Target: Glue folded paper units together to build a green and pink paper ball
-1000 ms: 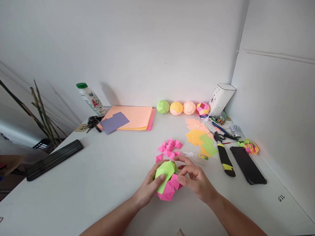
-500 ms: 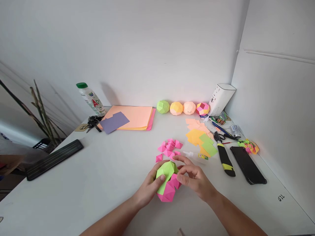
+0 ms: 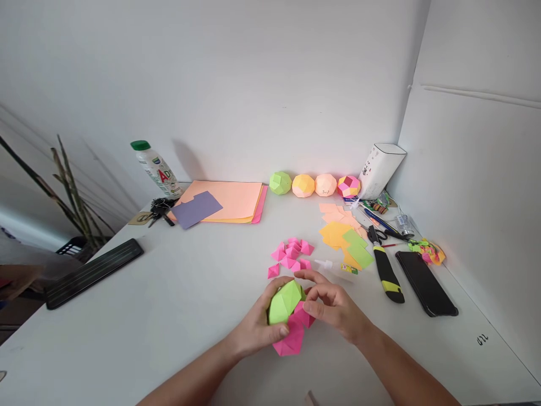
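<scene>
A folded paper ball, green on top and pink below, sits low over the white desk between both my hands. My left hand cups its left side, thumb across the front. On the right, my right hand has curled fingers pinching a pink pointed piece at the ball's edge. Just behind the ball lies a heap of loose pink folded pieces. A small glue bottle rests to the right of that heap.
Behind are several paper balls, stacked coloured sheets and a drink bottle. Right: paper squares, a utility knife, scissors, pens and a phone. Left: keys and a black bar.
The ball has been turned a little in my hands, so more green faces up. My left thumb has slid lower on it.
</scene>
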`<action>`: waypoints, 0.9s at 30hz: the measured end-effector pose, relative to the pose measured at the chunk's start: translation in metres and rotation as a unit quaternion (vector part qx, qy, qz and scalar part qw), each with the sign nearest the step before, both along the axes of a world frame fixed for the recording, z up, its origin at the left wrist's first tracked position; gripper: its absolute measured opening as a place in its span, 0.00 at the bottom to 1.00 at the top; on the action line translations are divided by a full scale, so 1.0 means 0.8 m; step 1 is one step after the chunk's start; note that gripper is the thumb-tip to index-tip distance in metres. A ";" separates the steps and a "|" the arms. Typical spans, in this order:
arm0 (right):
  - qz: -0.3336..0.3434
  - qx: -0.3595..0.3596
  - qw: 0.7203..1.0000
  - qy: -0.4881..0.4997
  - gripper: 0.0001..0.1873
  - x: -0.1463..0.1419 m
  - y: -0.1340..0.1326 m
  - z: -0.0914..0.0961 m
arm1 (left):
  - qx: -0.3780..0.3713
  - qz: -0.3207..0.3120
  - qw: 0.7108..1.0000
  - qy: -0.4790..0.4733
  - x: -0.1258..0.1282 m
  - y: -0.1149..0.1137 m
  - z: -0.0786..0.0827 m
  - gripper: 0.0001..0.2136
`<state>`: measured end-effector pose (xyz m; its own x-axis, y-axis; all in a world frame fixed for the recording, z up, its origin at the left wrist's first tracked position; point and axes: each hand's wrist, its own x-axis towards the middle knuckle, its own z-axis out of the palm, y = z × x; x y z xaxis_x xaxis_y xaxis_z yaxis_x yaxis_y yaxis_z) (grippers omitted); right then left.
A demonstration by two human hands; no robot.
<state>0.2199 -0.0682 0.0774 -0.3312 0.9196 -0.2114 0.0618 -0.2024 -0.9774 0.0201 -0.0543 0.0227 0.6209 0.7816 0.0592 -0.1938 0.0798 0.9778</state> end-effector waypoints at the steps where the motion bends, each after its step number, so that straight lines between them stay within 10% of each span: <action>1: 0.004 -0.001 1.000 0.000 0.12 0.001 0.000 0.001 | -0.007 -0.009 1.000 -0.004 0.001 0.000 0.002 0.32; 27: 0.064 -0.004 0.997 0.030 0.11 0.009 0.004 -0.008 | -0.092 -0.033 0.995 -0.012 0.004 -0.001 0.005 0.23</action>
